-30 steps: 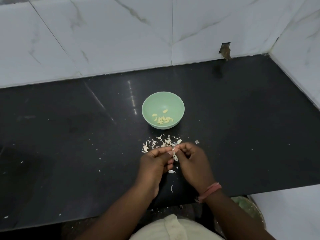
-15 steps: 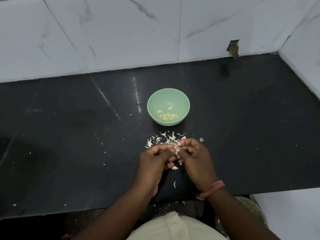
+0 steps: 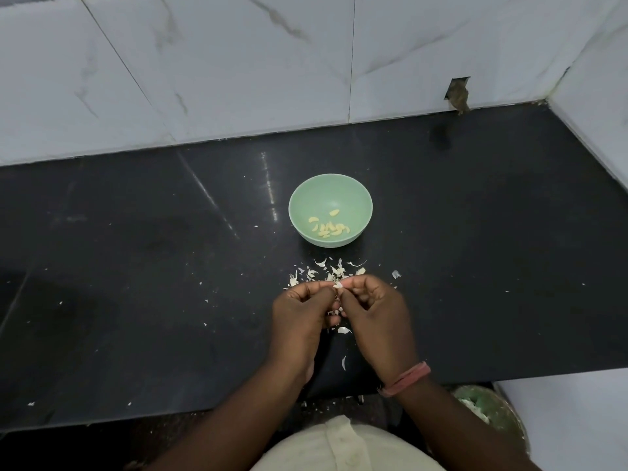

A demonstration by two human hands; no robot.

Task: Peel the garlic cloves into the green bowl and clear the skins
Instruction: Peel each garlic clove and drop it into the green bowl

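Two bare hands meet near the middle of the head view, over the near half of a glossy black stone counter. Left hand & right hand are both curled, fingertips brought together at one spot, pinching a small whitish garlic clove between them; the clove is mostly hidden by the fingers, so how much skin is on it can't be told. Right wrist wears a pinkish-red thread band.

Just beyond the hands, w/ a gap of bare counter, sits a round pale-green bowl, upright, approx. centre of the counter. Inside it, on the near part of the floor, lies a small cluster of peeled yellowish garlic cloves, one a bit apart toward the far side.

Between bowl & hands is a loose scatter of white papery garlic skins, touching nothing but the counter; one stray flake lies right of the heap. More bits sit under & nearer than the hands: a curled piece between the two palms, a thin sliver nearer the counter's near edge. Tiny white specks dot the counter left & right.

Far side: white marble-look wall tiles w/ grey veins, wrapping round at the right corner. A small rough cutout in the tile sits at counter level, far right. Near edge: a cream-coloured garment at bottom centre, and a greenish round container low at right, below the counter, partly cut off by the right forearm.
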